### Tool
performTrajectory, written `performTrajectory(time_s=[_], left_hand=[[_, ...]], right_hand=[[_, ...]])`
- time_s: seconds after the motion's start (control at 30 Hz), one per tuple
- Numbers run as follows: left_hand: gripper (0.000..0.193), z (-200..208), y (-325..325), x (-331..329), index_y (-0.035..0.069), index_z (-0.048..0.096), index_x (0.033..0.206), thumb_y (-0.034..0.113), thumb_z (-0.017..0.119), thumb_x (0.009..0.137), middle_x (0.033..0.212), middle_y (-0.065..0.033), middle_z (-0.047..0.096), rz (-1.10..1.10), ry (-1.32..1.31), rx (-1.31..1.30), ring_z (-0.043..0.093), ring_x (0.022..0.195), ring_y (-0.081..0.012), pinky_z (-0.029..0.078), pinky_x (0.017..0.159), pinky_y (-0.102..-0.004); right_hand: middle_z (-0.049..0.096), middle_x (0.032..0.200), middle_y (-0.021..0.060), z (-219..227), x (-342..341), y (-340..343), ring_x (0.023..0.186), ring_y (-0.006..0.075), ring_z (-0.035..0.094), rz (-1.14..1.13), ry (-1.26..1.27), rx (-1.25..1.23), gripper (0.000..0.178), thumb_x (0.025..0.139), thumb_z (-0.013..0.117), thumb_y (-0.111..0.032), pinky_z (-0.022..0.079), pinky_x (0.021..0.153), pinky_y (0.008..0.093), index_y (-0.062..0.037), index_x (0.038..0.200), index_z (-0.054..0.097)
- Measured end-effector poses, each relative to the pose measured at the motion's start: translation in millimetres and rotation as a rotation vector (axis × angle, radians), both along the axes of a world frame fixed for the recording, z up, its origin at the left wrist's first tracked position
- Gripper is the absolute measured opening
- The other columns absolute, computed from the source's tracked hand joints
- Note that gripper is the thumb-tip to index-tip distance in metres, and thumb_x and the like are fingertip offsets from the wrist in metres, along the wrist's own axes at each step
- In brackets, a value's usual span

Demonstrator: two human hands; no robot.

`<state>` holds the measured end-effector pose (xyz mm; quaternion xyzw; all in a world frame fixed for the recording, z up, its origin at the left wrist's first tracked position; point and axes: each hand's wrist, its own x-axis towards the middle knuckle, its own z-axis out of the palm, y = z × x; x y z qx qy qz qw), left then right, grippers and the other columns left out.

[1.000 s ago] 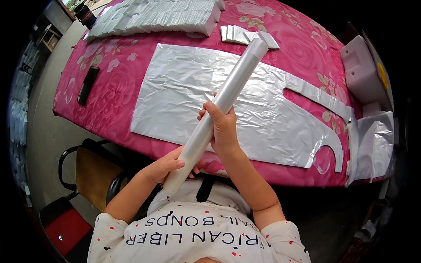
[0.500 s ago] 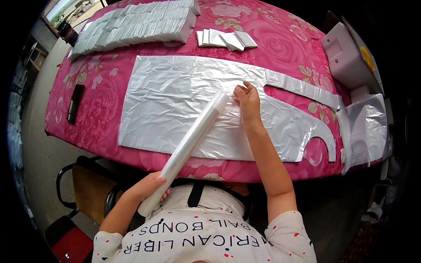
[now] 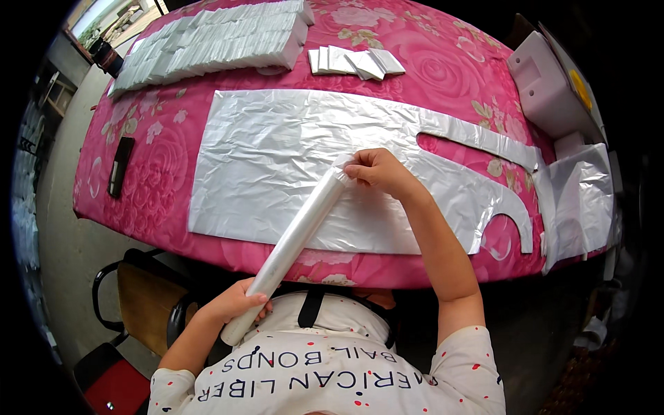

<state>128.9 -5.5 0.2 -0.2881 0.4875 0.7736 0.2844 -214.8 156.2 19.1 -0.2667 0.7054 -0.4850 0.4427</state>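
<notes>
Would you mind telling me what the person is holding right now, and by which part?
A long white roll of plastic film, held at both ends: the left hand grips its near end, the right hand pinches its far end.

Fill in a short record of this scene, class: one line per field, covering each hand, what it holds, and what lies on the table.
Left hand: grips the lower end of the plastic roll
Right hand: pinches the roll's upper end, over the sheet
Roll: tilted, reaching from the lap up over the table edge
Sheet: white plastic apron spread flat on the pink flowered tablecloth
Far side: rows of folded white packs, a few loose ones
Left edge: dark phone
</notes>
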Motion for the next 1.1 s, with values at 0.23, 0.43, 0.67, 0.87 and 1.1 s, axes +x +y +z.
performTrajectory(time_s=[0.23, 0.43, 0.67, 0.87, 1.1], left_hand=[[0.067, 9, 2, 0, 0.001, 0.046, 0.114, 0.048, 0.070, 0.073, 0.087, -0.0084, 0.060, -0.046, -0.051, 0.004, 0.056, 0.071, -0.0115, 0.048, 0.064, -0.0262], [0.065, 19, -10, 12, -0.001, 0.046, 0.119, 0.039, 0.071, 0.074, 0.096, -0.0103, 0.061, -0.124, -0.106, -0.002, 0.058, 0.082, -0.0131, 0.048, 0.074, -0.0268], [0.057, 19, -55, 32, -0.002, 0.050, 0.119, 0.025, 0.073, 0.074, 0.103, -0.0114, 0.061, -0.403, -0.025, 0.043, 0.057, 0.095, -0.0156, 0.046, 0.084, -0.0277], [0.049, 64, -56, -75, 0.003, 0.059, 0.108, 0.024, 0.076, 0.068, 0.097, -0.0110, 0.064, -0.864, 0.401, -0.558, 0.061, 0.089, -0.0226, 0.046, 0.079, -0.0303], [0.043, 73, -3, -171, 0.008, 0.060, 0.102, 0.017, 0.075, 0.062, 0.097, -0.0099, 0.062, -0.921, 0.757, -1.319, 0.058, 0.091, -0.0290, 0.045, 0.081, -0.0374]], right_hand=[[0.056, 0.063, -0.0009, 0, -11, 21, 0.055, 0.0055, 0.048, -0.127, 0.134, 0.072, 0.016, 0.082, 0.062, -0.015, 0.040, 0.052, 0.0216, 0.0007, 0.078, 0.064], [0.057, 0.064, 0.0001, -21, -87, 90, 0.056, 0.0060, 0.050, -0.513, 0.480, 0.082, 0.017, 0.083, 0.060, -0.015, 0.041, 0.052, 0.0224, 0.0013, 0.083, 0.064], [0.058, 0.067, 0.0000, -15, -126, 149, 0.058, 0.0068, 0.051, -0.685, 0.566, 0.177, 0.016, 0.084, 0.060, -0.014, 0.042, 0.053, 0.0225, 0.0008, 0.086, 0.064], [0.057, 0.066, 0.0004, -26, -112, 97, 0.058, 0.0063, 0.046, -0.512, 0.592, 0.002, 0.018, 0.084, 0.060, -0.014, 0.039, 0.054, 0.0231, 0.0030, 0.088, 0.064], [0.060, 0.069, 0.0041, -15, -72, 22, 0.060, 0.0098, 0.049, -0.320, 0.515, -0.016, 0.020, 0.083, 0.061, -0.017, 0.042, 0.058, 0.0266, 0.0030, 0.088, 0.063]])
